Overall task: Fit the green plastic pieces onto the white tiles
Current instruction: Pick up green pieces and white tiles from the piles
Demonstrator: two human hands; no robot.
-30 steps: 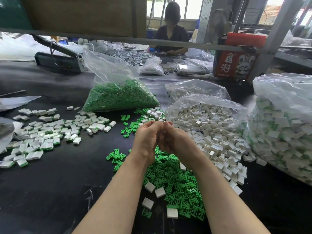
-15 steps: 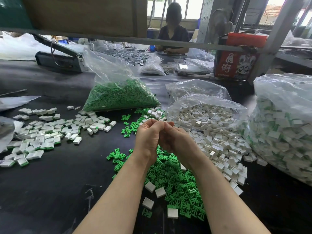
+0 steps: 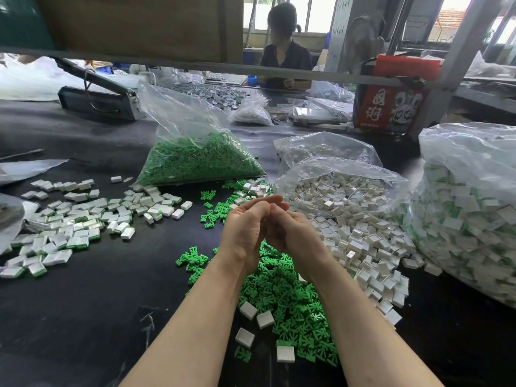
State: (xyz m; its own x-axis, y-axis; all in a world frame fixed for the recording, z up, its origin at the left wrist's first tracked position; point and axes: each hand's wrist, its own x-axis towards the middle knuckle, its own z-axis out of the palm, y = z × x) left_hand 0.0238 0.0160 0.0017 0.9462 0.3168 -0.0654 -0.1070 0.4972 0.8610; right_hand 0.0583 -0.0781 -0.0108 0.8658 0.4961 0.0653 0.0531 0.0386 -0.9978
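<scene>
My left hand (image 3: pixel 244 227) and my right hand (image 3: pixel 291 234) are pressed together above the black table (image 3: pixel 83 317), backs toward me. Their fingers curl against each other, and whatever lies between them is hidden. Under my wrists spreads a heap of loose green plastic pieces (image 3: pixel 290 308), with a few bare white tiles (image 3: pixel 264 319) lying on it. More white tiles (image 3: pixel 363 247) spill out to the right of my hands. A spread of tiles with green backs (image 3: pixel 83 219) lies at the left.
An open bag of green pieces (image 3: pixel 195 160) stands behind my hands, an open bag of white tiles (image 3: pixel 335 188) to its right. A large full bag (image 3: pixel 469 219) fills the right edge. Behind are a bag sealer (image 3: pixel 97 99), a red box (image 3: pixel 391 104) and a seated person (image 3: pixel 284 57).
My hands stay pressed together at the same spot. Only the fingers on top have shifted slightly.
</scene>
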